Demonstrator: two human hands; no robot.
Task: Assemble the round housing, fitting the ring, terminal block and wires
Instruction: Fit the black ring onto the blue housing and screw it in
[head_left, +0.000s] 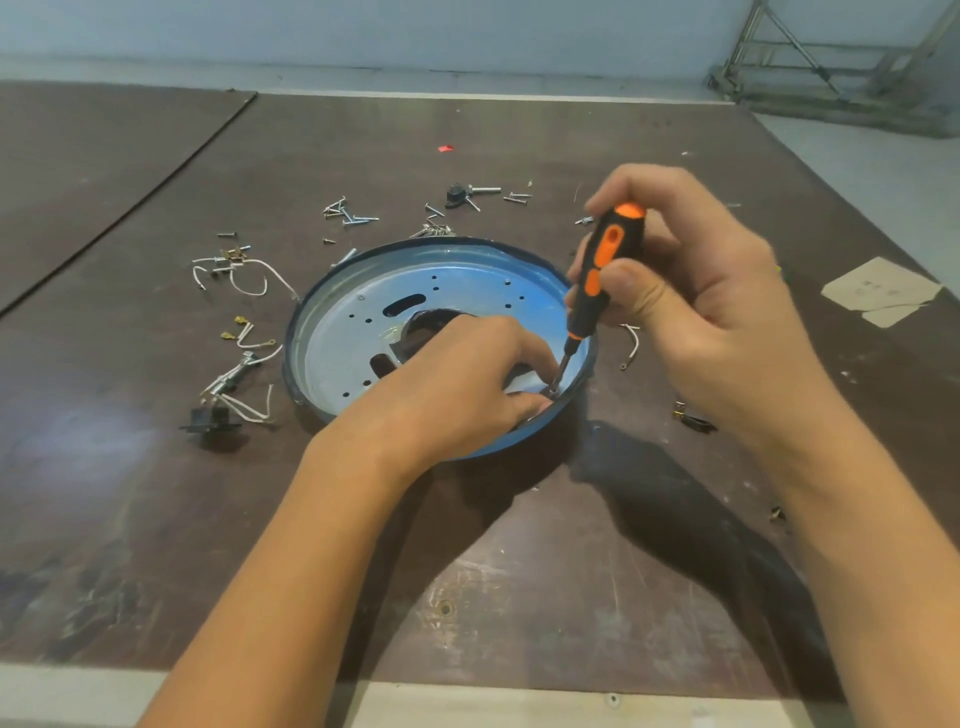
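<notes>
Dark desk (519, 571) carries one round housing (363, 322) under both hands. Left hand (457, 379) curls inside its near rim, fingertips (524, 402) hiding whatever they touch, grip unclear; right hand (701, 312) grips one screwdriver (605, 260), tip meeting them. Beyond, loose screws (353, 215) blur uncountable; white wires (231, 260) lie leftward.

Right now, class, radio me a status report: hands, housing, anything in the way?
Right hand grips screwdriver, tip down inside round housing, near rim. Left hand inside housing, fingers at the tip. Screws, wires outside on table, not blocking.
</notes>
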